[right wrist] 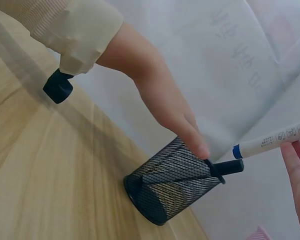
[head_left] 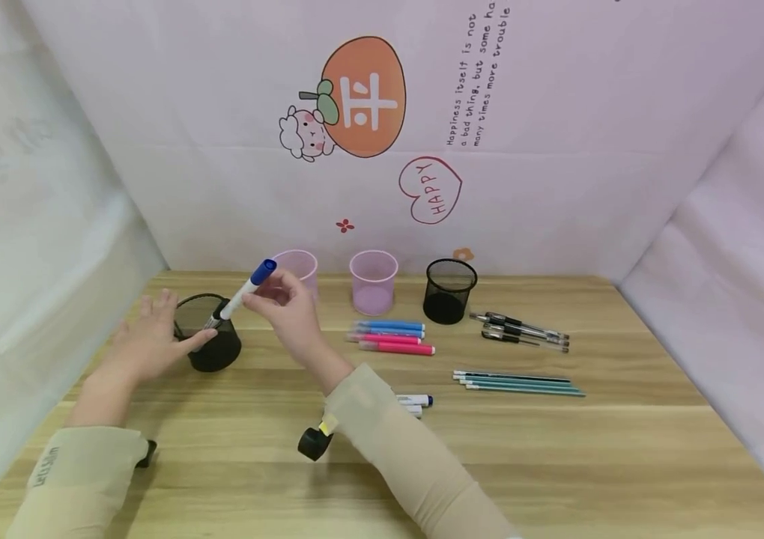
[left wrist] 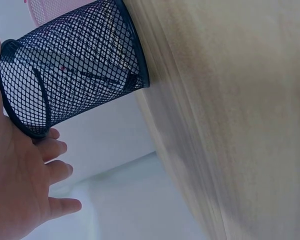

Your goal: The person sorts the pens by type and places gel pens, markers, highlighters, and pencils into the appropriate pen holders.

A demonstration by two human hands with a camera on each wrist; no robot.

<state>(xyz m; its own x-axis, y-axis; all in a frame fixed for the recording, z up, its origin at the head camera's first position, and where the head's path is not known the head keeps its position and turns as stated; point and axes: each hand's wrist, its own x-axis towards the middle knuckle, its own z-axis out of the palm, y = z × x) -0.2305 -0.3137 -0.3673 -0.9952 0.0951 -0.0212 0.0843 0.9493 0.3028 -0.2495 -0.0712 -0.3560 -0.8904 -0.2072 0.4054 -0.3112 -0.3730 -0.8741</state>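
Note:
My right hand (head_left: 290,311) pinches a white whiteboard marker (head_left: 242,296) with a blue cap, held tilted over a black mesh pen cup (head_left: 216,352). In the right wrist view, the lower end of the marker (right wrist: 270,141) is just apart from the black end of a pen (right wrist: 230,167) that pokes out of this cup. My left hand (head_left: 142,344) rests against the cup's rim, its thumb across the near side and its other fingers spread out. The left wrist view shows those fingers (left wrist: 57,171) extended below the mesh cup (left wrist: 85,65).
Two pink cups (head_left: 374,299) and another black mesh cup (head_left: 446,307) line the back. Blue and pink markers (head_left: 395,338), black gel pens (head_left: 523,329) and green pencils (head_left: 520,383) lie in groups. White markers (head_left: 416,400) are partly hidden by the right sleeve.

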